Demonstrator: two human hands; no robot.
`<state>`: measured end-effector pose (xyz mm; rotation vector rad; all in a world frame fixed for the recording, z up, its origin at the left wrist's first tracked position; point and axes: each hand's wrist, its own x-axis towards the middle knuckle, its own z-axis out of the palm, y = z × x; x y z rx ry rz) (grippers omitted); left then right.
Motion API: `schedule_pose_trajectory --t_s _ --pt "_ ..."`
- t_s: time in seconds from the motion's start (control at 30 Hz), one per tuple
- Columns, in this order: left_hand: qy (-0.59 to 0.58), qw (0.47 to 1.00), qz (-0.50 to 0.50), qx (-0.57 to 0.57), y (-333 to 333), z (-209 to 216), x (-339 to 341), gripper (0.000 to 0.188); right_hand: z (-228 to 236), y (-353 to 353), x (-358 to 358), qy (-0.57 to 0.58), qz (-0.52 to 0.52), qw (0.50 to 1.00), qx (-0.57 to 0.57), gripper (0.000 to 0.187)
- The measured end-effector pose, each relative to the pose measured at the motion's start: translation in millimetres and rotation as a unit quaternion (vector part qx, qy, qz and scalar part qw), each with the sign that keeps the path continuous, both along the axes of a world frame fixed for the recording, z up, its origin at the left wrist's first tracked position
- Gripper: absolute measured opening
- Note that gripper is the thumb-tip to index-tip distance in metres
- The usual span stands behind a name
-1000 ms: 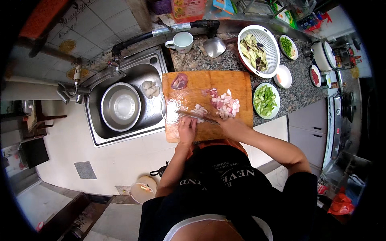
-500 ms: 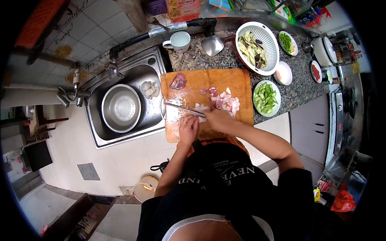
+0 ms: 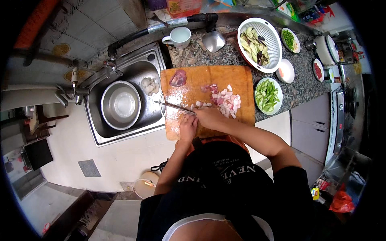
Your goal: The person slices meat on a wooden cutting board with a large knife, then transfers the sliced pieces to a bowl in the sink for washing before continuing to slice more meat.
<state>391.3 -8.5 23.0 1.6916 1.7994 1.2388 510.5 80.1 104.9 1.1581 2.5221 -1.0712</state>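
My right hand is closed around the handle of a knife, whose blade points left across the wooden cutting board. Close against it, my left hand rests on the board with its fingers curled in near the blade. Whatever lies under those fingers is hidden. Small pale bits of meat lie just beyond the knife. To the right of them is a heap of diced pink and white meat. A dark red piece of meat sits at the board's far left corner.
Left of the board is a steel sink with a metal basin inside. A white colander of sliced eggplant, a plate of cut green peppers and a small white bowl stand right. Behind are a mug and a metal ladle.
The knife and my right hand have shifted slightly left and toward my left fingers. Small pale bits now show beyond the blade, and the view has tilted a little.
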Motion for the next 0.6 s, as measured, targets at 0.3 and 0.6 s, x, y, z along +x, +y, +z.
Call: schedule_pose_trajectory --t_s 0.3,0.6 --pt "0.006 1.0 -0.016 0.026 -5 9 3 0.014 58 -15 68 -0.093 -0.031 0.994 -0.038 0.03" --pt "0.015 0.998 -0.064 0.026 0 5 8 0.011 57 -22 79 -0.103 -0.023 0.993 -0.053 0.033"
